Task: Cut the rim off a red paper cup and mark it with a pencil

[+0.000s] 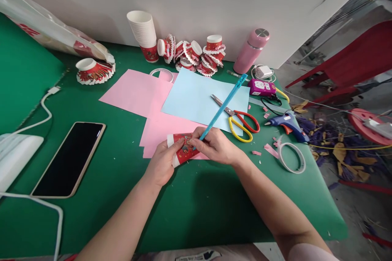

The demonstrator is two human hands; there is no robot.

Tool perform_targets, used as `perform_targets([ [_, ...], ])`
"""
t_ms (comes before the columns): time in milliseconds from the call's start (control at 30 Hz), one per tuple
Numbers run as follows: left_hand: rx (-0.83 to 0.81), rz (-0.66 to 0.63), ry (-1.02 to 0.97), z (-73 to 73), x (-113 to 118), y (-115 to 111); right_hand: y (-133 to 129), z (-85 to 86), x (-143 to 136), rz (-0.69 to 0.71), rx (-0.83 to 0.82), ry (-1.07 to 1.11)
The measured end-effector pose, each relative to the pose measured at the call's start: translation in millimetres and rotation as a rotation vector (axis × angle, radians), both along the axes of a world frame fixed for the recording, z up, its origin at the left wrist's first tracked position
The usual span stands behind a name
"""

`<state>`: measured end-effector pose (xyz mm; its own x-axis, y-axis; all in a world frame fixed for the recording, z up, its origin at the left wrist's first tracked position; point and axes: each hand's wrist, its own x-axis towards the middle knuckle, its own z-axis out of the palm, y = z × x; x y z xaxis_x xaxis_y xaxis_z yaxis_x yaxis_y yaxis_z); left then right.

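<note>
My left hand is wrapped round a red printed paper cup that lies on its side, its white end facing left. A long blue pen slants up to the right from my right hand, which grips it low down. The pen's lower end meets the cup's printed side, and my right fingers partly hide the cup there. Beneath and behind the cup are pink paper sheets and a light blue sheet. Scissors with red and yellow handles lie on the blue sheet, just beyond my right hand.
Along the wall stand stacked paper cups, several fringed cups and a pink bottle. A blue glue gun and a tape roll lie right. A phone, white cable and another fringed cup are left.
</note>
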<state>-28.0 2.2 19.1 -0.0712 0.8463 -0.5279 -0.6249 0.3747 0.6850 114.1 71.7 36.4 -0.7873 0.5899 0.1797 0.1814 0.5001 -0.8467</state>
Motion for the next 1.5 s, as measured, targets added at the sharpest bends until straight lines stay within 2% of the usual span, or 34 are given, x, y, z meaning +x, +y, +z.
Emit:
perform_targets([
  [833, 0.0, -0.014, 0.017, 0.5, 1.1, -1.0, -0.6, -1.7, -0.9, -0.002, -0.008, -0.033],
  [1200, -0.003, 0.005, 0.015, 4.7, 3.8, -2.4, 1.8, -6.4, 0.5, -0.038, 0.074, 0.004],
  [1500, 0.033, -0.015, 0.009, 0.8, 4.5, -4.2, 2.4, -4.6, -0.4, -0.067, 0.084, 0.005],
])
